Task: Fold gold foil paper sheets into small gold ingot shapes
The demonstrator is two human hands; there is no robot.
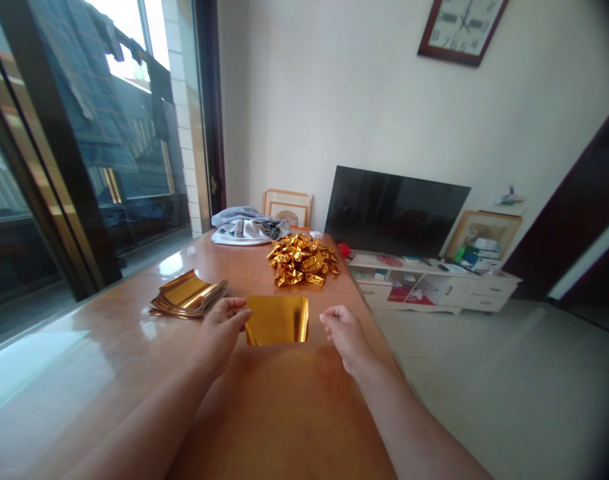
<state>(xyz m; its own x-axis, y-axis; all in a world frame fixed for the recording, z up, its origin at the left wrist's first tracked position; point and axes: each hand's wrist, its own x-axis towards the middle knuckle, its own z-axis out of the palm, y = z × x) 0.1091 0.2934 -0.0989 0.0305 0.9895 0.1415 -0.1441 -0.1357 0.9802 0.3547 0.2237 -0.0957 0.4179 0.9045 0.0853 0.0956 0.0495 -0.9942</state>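
Between my hands, a shiny gold foil sheet [276,320] hangs above the table, its left edge pinched by the thumb and fingers of my left hand [223,333]. A small gap separates its right edge from my right hand [348,337], whose thumb and fingertips are pressed together with nothing visible in them. To the left lies a stack of gold foil sheets [187,293], slightly curled at the edges. Beyond the held sheet sits a pile of folded gold foil pieces [302,260], crumpled and glossy.
The polished wooden table [279,407] has its right edge just beyond my right forearm. Folded grey-white cloth [244,227] lies at the far end. A low white cabinet [444,287] with a television [397,210] stands past the table, and glass doors [119,133] are on the left.
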